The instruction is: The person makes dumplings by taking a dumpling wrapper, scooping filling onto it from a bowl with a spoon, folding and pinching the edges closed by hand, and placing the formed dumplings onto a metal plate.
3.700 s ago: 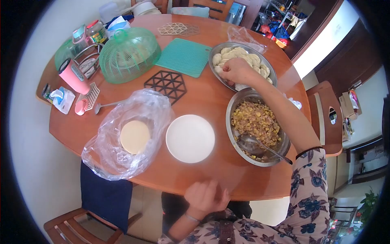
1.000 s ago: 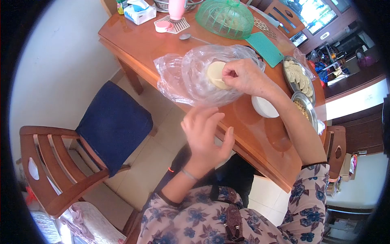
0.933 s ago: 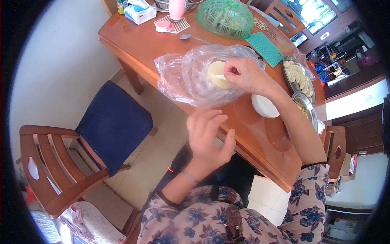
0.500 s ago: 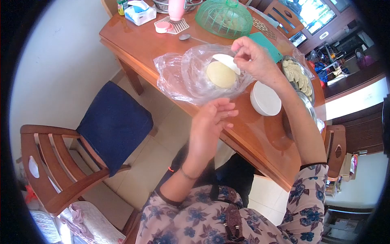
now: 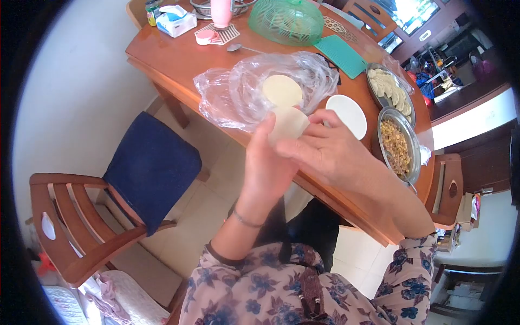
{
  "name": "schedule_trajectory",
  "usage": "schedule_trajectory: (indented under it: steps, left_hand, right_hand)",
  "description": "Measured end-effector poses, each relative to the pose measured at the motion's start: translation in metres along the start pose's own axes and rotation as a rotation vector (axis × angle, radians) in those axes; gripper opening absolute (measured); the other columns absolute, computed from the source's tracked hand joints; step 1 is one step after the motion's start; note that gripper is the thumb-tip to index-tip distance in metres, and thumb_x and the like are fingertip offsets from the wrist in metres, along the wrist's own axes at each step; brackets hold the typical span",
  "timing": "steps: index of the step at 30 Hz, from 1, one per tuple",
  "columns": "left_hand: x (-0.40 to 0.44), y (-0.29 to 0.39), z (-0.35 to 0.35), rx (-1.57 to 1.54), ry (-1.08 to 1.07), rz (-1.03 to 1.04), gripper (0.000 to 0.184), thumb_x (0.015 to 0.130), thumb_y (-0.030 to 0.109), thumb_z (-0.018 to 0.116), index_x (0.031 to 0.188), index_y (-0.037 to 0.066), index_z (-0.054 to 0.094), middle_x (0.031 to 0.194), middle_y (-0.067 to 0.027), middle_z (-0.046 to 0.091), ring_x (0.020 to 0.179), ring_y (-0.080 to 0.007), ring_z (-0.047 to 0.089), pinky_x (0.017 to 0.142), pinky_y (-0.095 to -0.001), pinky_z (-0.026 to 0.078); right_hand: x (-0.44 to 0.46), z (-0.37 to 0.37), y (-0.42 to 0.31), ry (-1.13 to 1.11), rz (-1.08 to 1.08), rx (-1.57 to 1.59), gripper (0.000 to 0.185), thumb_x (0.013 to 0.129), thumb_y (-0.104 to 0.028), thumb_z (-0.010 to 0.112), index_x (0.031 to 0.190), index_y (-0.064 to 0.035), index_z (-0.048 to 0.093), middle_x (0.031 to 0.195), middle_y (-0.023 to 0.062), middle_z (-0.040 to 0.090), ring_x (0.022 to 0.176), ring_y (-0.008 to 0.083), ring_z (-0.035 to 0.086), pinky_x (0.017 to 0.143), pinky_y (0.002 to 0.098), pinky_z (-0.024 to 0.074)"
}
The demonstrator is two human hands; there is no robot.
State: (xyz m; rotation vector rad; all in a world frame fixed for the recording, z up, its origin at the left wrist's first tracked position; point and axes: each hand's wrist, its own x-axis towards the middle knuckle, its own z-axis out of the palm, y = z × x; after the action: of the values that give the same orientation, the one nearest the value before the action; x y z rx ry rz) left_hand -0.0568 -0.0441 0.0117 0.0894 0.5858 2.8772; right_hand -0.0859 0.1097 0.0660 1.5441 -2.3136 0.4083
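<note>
A round, pale dumpling wrapper [image 5: 290, 122] is held between my two hands in front of the table edge. My left hand [image 5: 266, 162] supports it from the left, with the thumb along its edge. On the other side my right hand [image 5: 331, 149] grips the wrapper's lower right edge, fingers bent. Just beyond lie more round wrappers [image 5: 282, 90], apparently stacked, on an opened clear plastic bag [image 5: 238, 86]. A white bowl [image 5: 347, 116] stands right of the bag, its inside mostly hidden by the angle.
A metal bowl of chopped filling [image 5: 395, 146] with a utensil handle stands at the right, beside a metal tray of folded dumplings [image 5: 391, 93]. Behind are a green board [image 5: 341, 56], a green mesh cover [image 5: 286, 21], a spoon [image 5: 234, 47] and a tissue box [image 5: 176, 24]. A chair [image 5: 151, 162] stands left.
My right hand has carried the wrapper from above the bag toward me, to my left hand. Both hands now hold it. The view has shifted slightly, showing the filling bowl more fully.
</note>
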Motion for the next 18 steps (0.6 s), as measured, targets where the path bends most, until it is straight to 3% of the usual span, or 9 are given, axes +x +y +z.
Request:
schedule_trajectory:
  steps: [2, 6, 8, 9, 11, 12, 14, 18]
  left_hand:
    - [-0.007, -0.003, -0.002, 0.055, -0.003, 0.003, 0.057, 0.106, 0.041, 0.041, 0.147, 0.001, 0.042, 0.142, -0.0187, 0.055, 0.133, -0.0319, 0.053, 0.11, -0.0455, 0.045]
    - [-0.022, -0.01, -0.004, 0.152, 0.037, -0.013, 0.053, 0.107, 0.034, 0.041, 0.148, 0.0, 0.042, 0.139, -0.0209, 0.057, 0.129, -0.0339, 0.058, 0.101, -0.0432, 0.052]
    - [-0.025, -0.012, -0.004, 0.22, 0.062, 0.006, 0.053, 0.107, 0.031, 0.042, 0.148, -0.002, 0.042, 0.136, -0.0223, 0.059, 0.126, -0.0344, 0.06, 0.098, -0.0423, 0.055]
    - [-0.026, -0.015, -0.006, 0.33, 0.103, 0.073, 0.052, 0.107, 0.029, 0.043, 0.148, -0.003, 0.042, 0.133, -0.0234, 0.06, 0.123, -0.0345, 0.062, 0.095, -0.0418, 0.057]
    - [-0.028, -0.018, -0.009, 0.444, 0.132, 0.137, 0.052, 0.107, 0.027, 0.044, 0.149, -0.003, 0.041, 0.13, -0.0245, 0.062, 0.12, -0.0347, 0.065, 0.092, -0.0412, 0.058]
    - [-0.03, -0.02, -0.01, 0.464, 0.155, 0.127, 0.05, 0.107, 0.026, 0.045, 0.148, -0.004, 0.043, 0.128, -0.0243, 0.063, 0.119, -0.0347, 0.065, 0.093, -0.0416, 0.058]
    - [-0.034, -0.028, -0.011, 0.49, 0.173, 0.115, 0.049, 0.107, 0.024, 0.046, 0.147, -0.004, 0.044, 0.126, -0.0241, 0.064, 0.118, -0.0347, 0.065, 0.094, -0.042, 0.058]
    - [-0.046, -0.035, -0.017, 0.342, 0.163, -0.005, 0.048, 0.105, 0.023, 0.047, 0.145, -0.004, 0.044, 0.129, -0.0248, 0.062, 0.12, -0.0369, 0.064, 0.094, -0.0439, 0.057]
  right_hand:
    - [-0.01, 0.001, -0.009, 0.035, 0.017, 0.039, 0.03, 0.085, -0.016, 0.076, 0.114, -0.0119, 0.068, 0.091, 0.0031, 0.07, 0.084, 0.0229, 0.066, 0.095, 0.0416, 0.0434]
    - [-0.037, -0.022, -0.007, 0.08, 0.168, 0.116, 0.031, 0.085, -0.018, 0.077, 0.115, -0.0122, 0.069, 0.092, 0.0042, 0.07, 0.09, 0.0255, 0.066, 0.095, 0.0427, 0.043]
    - [-0.052, -0.036, 0.004, 0.169, 0.375, -0.056, 0.029, 0.089, -0.022, 0.074, 0.115, -0.0124, 0.069, 0.107, 0.0066, 0.069, 0.105, 0.0279, 0.063, 0.099, 0.0434, 0.0396]
    - [-0.06, -0.039, 0.01, 0.175, 0.384, -0.059, 0.029, 0.089, -0.022, 0.074, 0.115, -0.0124, 0.069, 0.107, 0.0066, 0.069, 0.105, 0.0279, 0.063, 0.099, 0.0434, 0.0396]
    - [-0.074, -0.034, 0.022, 0.04, 0.568, -0.327, 0.033, 0.095, -0.036, 0.065, 0.116, -0.0117, 0.072, 0.127, 0.012, 0.063, 0.121, 0.0282, 0.056, 0.106, 0.0505, 0.0338]
    - [-0.079, -0.029, 0.026, 0.045, 0.577, -0.331, 0.033, 0.095, -0.036, 0.065, 0.116, -0.0117, 0.072, 0.127, 0.012, 0.063, 0.121, 0.0282, 0.056, 0.106, 0.0505, 0.0338]
    - [-0.09, -0.018, 0.034, -0.111, 0.648, -0.438, 0.044, 0.1, -0.049, 0.053, 0.117, -0.0141, 0.075, 0.143, 0.013, 0.054, 0.135, 0.0328, 0.044, 0.111, 0.0592, 0.0262]
    - [-0.097, -0.009, 0.036, -0.138, 0.69, -0.419, 0.054, 0.102, -0.058, 0.044, 0.115, -0.0174, 0.076, 0.15, 0.0119, 0.048, 0.142, 0.0351, 0.036, 0.114, 0.065, 0.018]
